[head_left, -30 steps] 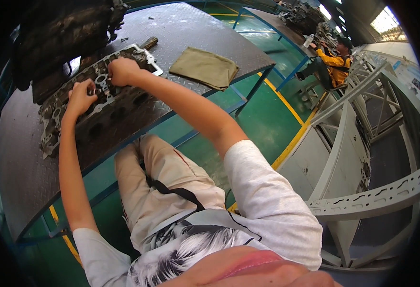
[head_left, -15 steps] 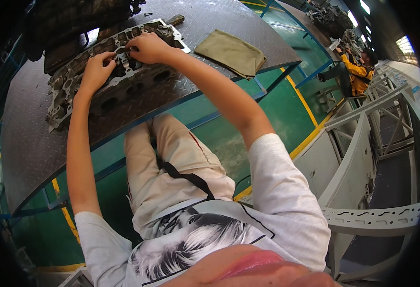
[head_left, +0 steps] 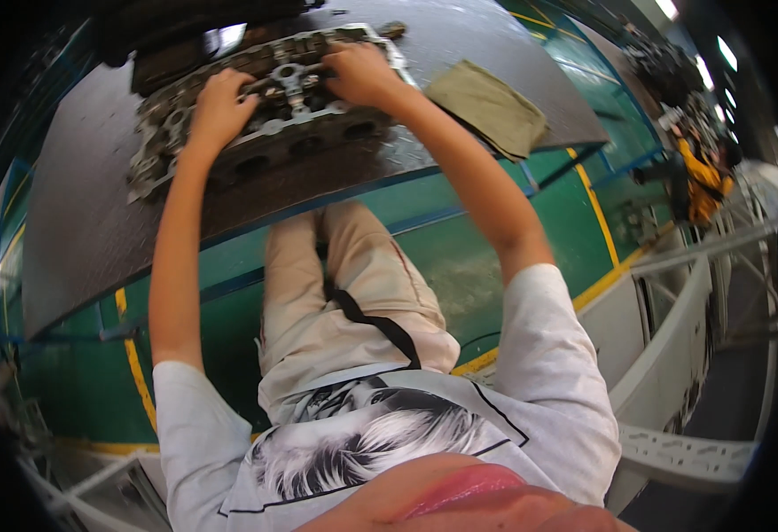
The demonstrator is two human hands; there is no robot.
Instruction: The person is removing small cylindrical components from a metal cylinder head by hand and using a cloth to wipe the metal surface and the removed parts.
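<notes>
we're prob. midway, w/ the engine part (head_left: pixel 293 82) on the table (head_left: pixel 78 195), top uncovered & more to do there, our left hand (head_left: pixel 220 111) & right hand (head_left: pixel 360 74) half curled on it, can't tell if holding anything.

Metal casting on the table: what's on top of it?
The left hand and right hand are on the metal casting, with a pale ring-topped fitting showing between them. Whatever lies directly beneath the hands is covered.
</notes>
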